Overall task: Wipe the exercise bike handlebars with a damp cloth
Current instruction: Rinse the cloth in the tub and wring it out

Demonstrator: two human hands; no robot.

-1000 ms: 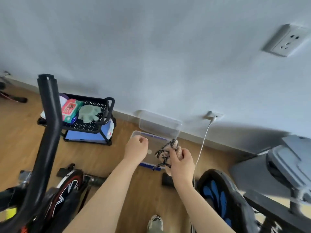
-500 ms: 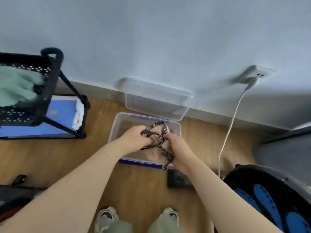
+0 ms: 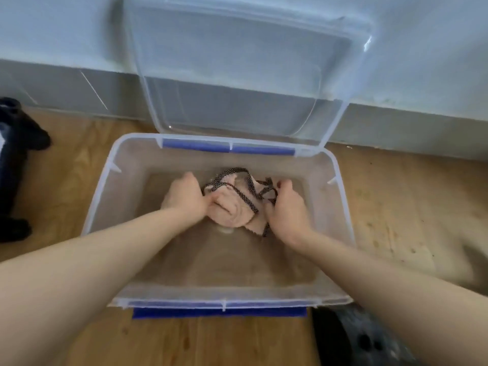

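While the handlebars are nowhere in sight from where the person is bent over, the job looks to be only at its first stage: getting the cloth (image 3: 232, 207) wet. It is a pinkish cloth edged with a black-and-white checked trim, bunched up in the middle of the clear plastic tub (image 3: 97, 204) that sits on the wooden floor (image 3: 390, 207), toward the tub's far wall. I judge there is shallow water in the tub, though it is hard to be sure through the blur. The tub's clear lid (image 3: 237, 70) stands open behind it, leaning against the wall (image 3: 52, 27). Both bare arms reach down into the tub. The left hand (image 3: 184, 198) is curled closed on the left side of the bundle, thumb pressing into the fabric. The right hand (image 3: 286, 207) is closed on the right side, fingers hooked through the checked trim, so the cloth is pinched between the two hands. Whether they are dunking or squeezing it I cannot tell. No wiping has been done that I can see; wringing out, carrying the cloth to the bike and all of the wiping seem yet to come. A dark bit of equipment (image 3: 15, 165) shows left of the tub, too cropped to name.
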